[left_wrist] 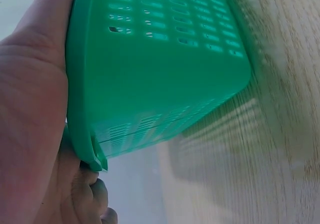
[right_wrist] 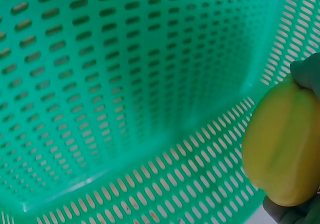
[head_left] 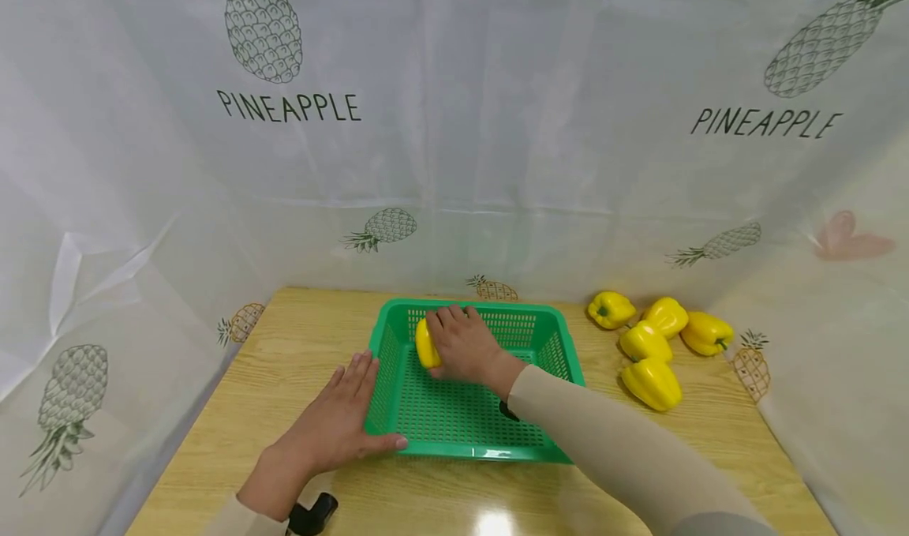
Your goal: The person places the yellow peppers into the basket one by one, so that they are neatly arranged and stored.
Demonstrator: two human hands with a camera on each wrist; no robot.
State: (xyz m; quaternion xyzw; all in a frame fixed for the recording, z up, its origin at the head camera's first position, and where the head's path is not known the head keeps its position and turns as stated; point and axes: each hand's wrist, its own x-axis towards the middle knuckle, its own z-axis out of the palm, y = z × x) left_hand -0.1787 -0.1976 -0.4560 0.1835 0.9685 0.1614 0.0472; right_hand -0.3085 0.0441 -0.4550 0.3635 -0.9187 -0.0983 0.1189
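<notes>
On the wooden bench (head_left: 298, 346), a green basket (head_left: 454, 417) with slotted walls sits at the centre. The right hand (head_left: 465, 345) reaches into its far-left corner, fingers (head_left: 446, 315) curled over a yellow pepper (head_left: 427, 344) held just above or on the basket floor; the views do not settle which. The left hand (head_left: 334, 417) lies flat against the basket's left wall, fingers straight and together, thumb along the near rim. Four more yellow peppers (head_left: 649, 339) lie in a cluster on the bench to the right of the basket, apart from it. A white sheet printed with pineapples (head_left: 454, 125) backs the scene.
</notes>
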